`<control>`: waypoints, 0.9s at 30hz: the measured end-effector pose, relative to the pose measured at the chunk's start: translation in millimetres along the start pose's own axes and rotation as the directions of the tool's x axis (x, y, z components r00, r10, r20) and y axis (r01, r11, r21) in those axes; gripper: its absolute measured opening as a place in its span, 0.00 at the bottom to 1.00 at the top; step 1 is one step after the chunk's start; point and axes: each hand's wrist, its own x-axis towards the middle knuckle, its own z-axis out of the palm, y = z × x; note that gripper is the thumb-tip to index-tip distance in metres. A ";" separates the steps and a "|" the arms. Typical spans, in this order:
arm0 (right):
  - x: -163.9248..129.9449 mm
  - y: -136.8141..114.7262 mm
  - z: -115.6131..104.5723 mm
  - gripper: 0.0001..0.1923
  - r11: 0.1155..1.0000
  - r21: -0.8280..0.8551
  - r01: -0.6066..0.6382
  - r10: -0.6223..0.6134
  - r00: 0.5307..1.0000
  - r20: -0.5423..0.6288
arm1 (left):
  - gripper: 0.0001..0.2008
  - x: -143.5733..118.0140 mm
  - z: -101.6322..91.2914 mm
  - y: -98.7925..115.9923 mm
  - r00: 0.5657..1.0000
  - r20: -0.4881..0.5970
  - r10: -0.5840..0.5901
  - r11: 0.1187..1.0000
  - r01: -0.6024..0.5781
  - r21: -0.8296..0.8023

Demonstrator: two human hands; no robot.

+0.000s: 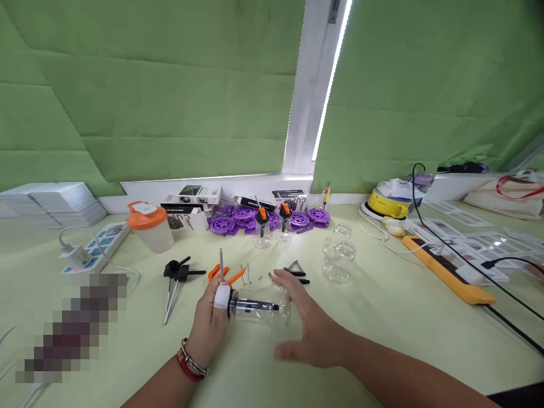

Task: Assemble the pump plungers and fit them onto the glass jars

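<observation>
both hands (212, 320) around clear jar (263, 309), seemingly

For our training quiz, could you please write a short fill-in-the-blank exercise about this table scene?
1. The left hand grips the black end of a clear jar lying on its ____.
2. The cup by the power strip has an ____ lid.
3. The spools near the window are ____.

Missing words: side; orange; purple
</observation>
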 end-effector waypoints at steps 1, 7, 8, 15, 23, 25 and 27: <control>1.8 0.7 1.3 0.40 0.980 0.140 -0.143 0.140 0.990 0.031 | 0.17 -0.7 -0.2 -1.7 1.000 0.023 0.003 1.000 -0.004 0.014; 0.8 4.4 5.9 0.37 0.992 -0.072 -0.102 0.101 0.995 -0.014 | 0.14 -1.7 -4.0 -3.7 0.987 0.160 0.013 0.994 -0.030 0.106; -2.3 4.8 5.0 0.36 0.954 -0.289 0.076 -0.100 0.993 -0.070 | 0.14 -1.9 -3.2 -1.5 0.988 0.152 -0.002 0.995 -0.014 0.101; -20.0 7.9 -5.1 0.10 -0.028 -0.894 0.448 -0.796 0.530 0.291 | 0.20 -7.9 9.1 13.1 0.886 0.261 -0.384 0.899 0.423 -0.114; -42.1 34.3 -31.9 0.26 0.513 -0.830 0.219 -0.627 0.756 -0.188 | 0.17 5.6 -4.2 12.4 0.909 0.114 -0.400 0.874 0.416 -0.252; -51.4 47.7 -37.7 0.32 0.791 -0.612 -0.009 -0.340 0.825 -0.451 | 0.17 7.5 -5.6 11.9 0.917 0.090 -0.389 0.875 0.398 -0.275; -60.4 60.6 -43.1 0.34 0.902 -0.384 -0.195 -0.080 0.801 -0.594 | 0.18 7.7 -5.0 12.0 0.912 0.091 -0.399 0.872 0.409 -0.271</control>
